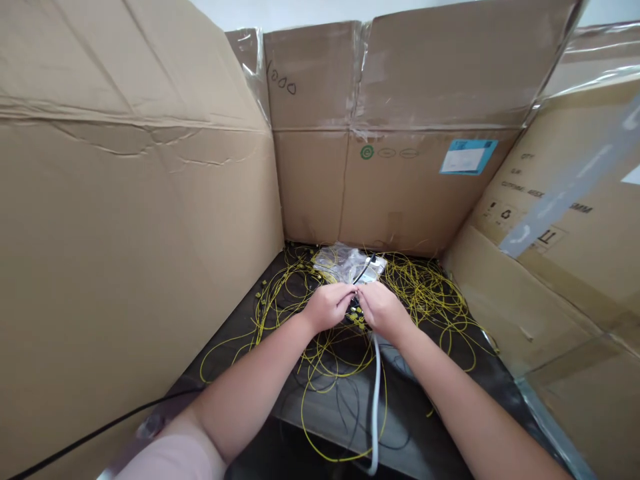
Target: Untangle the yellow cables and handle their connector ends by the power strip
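Observation:
My left hand (327, 307) and my right hand (384, 308) meet over the middle of the dark table, fingertips pinched close together. What lies between the fingertips is too small to make out. Yellow connectors (356, 315) show just below the hands, among thin yellow wires (425, 287). Right behind the fingers, a short black cable (367, 267) sticks up at a slant. A clear plastic bag (337, 261) lies crumpled beyond the hands. From beneath my right hand, a white cable (376, 400) runs down over the table's front edge.
Tall cardboard panels enclose the dark table (320, 417): a left panel (125, 233), a back panel (320, 187) and a right panel (565, 267). Loose yellow loops spread on both sides, some hanging past the front edge. A black cable (110, 430) crosses the lower left.

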`<state>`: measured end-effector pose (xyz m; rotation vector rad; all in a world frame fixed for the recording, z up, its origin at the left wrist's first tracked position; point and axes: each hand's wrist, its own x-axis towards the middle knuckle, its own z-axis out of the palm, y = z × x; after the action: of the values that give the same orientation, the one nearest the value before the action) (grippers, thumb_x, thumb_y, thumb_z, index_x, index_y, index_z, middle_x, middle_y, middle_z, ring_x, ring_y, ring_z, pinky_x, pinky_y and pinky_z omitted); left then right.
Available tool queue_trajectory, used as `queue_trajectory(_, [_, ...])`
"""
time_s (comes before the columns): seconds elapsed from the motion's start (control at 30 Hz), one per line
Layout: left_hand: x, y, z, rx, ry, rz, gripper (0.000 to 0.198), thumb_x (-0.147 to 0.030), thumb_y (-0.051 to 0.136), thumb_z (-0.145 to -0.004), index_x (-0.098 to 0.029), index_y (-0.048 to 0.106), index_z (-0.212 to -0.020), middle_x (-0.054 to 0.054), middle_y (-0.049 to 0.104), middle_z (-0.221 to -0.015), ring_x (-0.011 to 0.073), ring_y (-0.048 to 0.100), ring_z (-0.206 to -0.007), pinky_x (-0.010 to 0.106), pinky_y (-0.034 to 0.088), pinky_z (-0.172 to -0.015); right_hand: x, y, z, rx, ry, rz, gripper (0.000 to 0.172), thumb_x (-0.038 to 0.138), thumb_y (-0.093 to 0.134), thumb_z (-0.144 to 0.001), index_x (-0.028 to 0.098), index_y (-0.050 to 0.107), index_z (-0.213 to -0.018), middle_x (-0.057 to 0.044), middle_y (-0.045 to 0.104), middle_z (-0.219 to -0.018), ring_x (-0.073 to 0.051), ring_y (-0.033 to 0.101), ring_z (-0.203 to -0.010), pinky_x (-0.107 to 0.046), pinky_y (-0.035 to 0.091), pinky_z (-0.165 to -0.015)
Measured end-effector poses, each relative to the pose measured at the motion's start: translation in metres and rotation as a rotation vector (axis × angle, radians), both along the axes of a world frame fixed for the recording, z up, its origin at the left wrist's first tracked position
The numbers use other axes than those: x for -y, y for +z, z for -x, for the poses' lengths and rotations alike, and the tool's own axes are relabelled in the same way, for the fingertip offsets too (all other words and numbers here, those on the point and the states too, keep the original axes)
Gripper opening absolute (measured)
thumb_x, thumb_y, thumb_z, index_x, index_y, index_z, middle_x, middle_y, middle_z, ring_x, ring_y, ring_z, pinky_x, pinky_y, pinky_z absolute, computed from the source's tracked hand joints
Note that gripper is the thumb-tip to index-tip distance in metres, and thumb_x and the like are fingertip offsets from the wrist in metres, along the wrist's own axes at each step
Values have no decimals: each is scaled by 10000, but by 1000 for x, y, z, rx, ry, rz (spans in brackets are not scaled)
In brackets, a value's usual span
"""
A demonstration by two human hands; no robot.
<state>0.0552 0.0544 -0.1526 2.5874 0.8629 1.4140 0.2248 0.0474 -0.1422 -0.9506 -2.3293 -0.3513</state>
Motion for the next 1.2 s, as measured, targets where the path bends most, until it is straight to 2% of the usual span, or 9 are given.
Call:
queue_trajectory(0.2, [-6, -6, 2, 36, 84, 160, 350, -195, 488, -820, -143, 490, -1166, 72, 666, -932, 154, 630, -806, 266, 503, -750, -4, 4, 1, -2, -8, -80, 212, 161, 351, -862, 146, 543, -771, -72, 533, -699, -176, 468, -692, -309, 382, -684])
queue_trajectory(0.33, [-14, -9, 6, 24, 151, 180, 221, -174, 461, -833, -153, 584, -1015, 64, 675, -877, 153, 629, -791, 260, 487, -730, -4, 17, 0, -245, -58, -135, 187, 189, 365, -867, 146, 529, -787, -66, 539, -703, -168, 490, -690, -297, 406, -684])
queue_trajectory(0.47, [-21, -10, 11, 10, 237, 198, 172, -172, 481, -825, -167, 633, -906, 52, 679, -832, 148, 621, -747, 256, 469, -714, -2, 37, -5, -495, -136, -127, 170, 221, 375, -871, 157, 530, -844, -54, 564, -739, -149, 523, -683, -268, 423, -650])
queue_trajectory(0.7, [-27, -11, 17, 75, 267, 185, 183, -170, 474, -825, -175, 650, -876, 50, 675, -801, 144, 626, -726, 250, 473, -697, 1, 62, -11, -646, -202, -134, 171, 255, 394, -869, 160, 528, -823, -24, 538, -678, -124, 502, -603, -246, 405, -592])
queue_trajectory(1.03, [-32, -12, 20, 226, 294, 247, 172, -145, 505, -778, -195, 635, -879, 26, 656, -818, 119, 605, -662, 230, 482, -636, 1, 73, -11, -796, -266, -48, 231, 320, 387, -873, 163, 527, -776, 13, 470, -584, -98, 429, -505, -229, 369, -525])
queue_trajectory(1.2, [-31, -8, 21, 289, 437, 211, 219, -161, 560, -717, -186, 618, -926, 59, 573, -990, 97, 557, -636, 230, 471, -612, 7, 75, -12, -843, -262, 17, 254, 355, 380, -875, 164, 526, -792, 15, 479, -583, -91, 423, -487, -218, 359, -492])
